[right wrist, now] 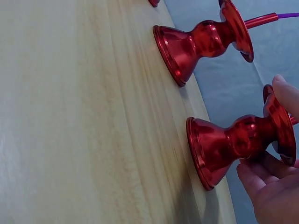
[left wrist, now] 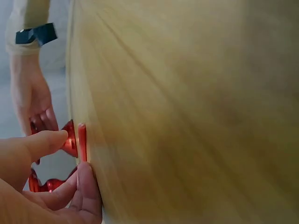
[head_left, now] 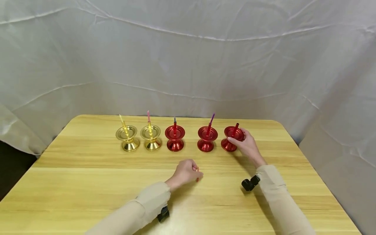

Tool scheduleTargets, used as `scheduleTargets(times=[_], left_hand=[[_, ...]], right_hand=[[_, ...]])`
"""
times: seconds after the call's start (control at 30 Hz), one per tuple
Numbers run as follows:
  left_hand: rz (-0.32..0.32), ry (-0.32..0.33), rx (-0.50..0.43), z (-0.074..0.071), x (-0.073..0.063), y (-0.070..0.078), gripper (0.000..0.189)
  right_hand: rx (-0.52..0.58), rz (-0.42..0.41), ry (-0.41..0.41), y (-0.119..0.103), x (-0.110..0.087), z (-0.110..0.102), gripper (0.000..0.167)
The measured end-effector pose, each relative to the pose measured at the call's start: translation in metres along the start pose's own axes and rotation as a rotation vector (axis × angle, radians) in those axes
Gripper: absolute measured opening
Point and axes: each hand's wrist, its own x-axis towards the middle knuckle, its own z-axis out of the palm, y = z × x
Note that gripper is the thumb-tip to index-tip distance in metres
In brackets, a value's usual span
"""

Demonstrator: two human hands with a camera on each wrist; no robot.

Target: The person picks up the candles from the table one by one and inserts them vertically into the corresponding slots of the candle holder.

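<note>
On the right, my right hand (head_left: 249, 148) holds the rightmost red candle holder (right wrist: 212, 149). Its thumb lies at the dish rim and its other fingers reach round below the dish. The holder stands on the table with a red tube (head_left: 235, 129) rising from its dish. Nearer to me, my left hand (head_left: 184, 172) pinches a thin red candle (left wrist: 82, 142) above the table, the candle pointing roughly upright in the head view. Just left of the gripped holder stands another red candle holder (head_left: 205, 146), with a purple candle (head_left: 212, 117) in its tube.
Further left in the row stand a red holder (head_left: 175, 146) with a short bluish candle (head_left: 175, 119), a gold holder (head_left: 152, 144) with a pink candle (head_left: 148, 116), and a gold holder (head_left: 130, 145) with a pale yellow candle (head_left: 121, 119). A pale curtain (head_left: 188, 71) hangs behind the wooden table (head_left: 88, 182).
</note>
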Motion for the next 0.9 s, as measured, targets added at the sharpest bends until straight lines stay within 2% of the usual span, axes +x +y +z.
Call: scheduleTargets(times=[0.1, 0.17, 0.3, 0.47, 0.6, 0.73, 0.8, 0.9], left_hand=[[0.031, 0.01, 0.054, 0.003, 0.002, 0.002, 0.024], [0.07, 0.033, 0.104, 0.004, 0.003, 0.002, 0.027], [0.122, 0.077, 0.145, 0.005, 0.002, 0.0, 0.032], [0.127, 0.072, 0.141, 0.006, -0.001, 0.001, 0.04], [0.103, 0.013, 0.12, 0.005, -0.001, 0.004, 0.042], [0.056, -0.021, 0.061, -0.001, 0.0, 0.005, 0.025], [0.048, -0.02, 0.001, -0.004, 0.002, 0.005, 0.013], [0.039, -0.027, -0.123, -0.01, 0.005, 0.007, 0.009]], right_hand=[[-0.001, 0.004, 0.007, -0.001, 0.001, -0.001, 0.091], [-0.002, 0.006, 0.009, -0.001, 0.0, -0.001, 0.091], [-0.003, 0.008, 0.008, 0.0, 0.0, -0.001, 0.091], [0.001, 0.006, 0.008, 0.0, 0.0, 0.001, 0.09], [0.0, 0.01, 0.009, 0.002, 0.0, 0.001, 0.089], [0.002, 0.014, 0.008, 0.004, 0.0, 0.002, 0.089], [0.003, 0.01, 0.011, 0.005, 0.0, 0.002, 0.089], [-0.004, -0.005, 0.016, 0.006, 0.001, 0.001, 0.089]])
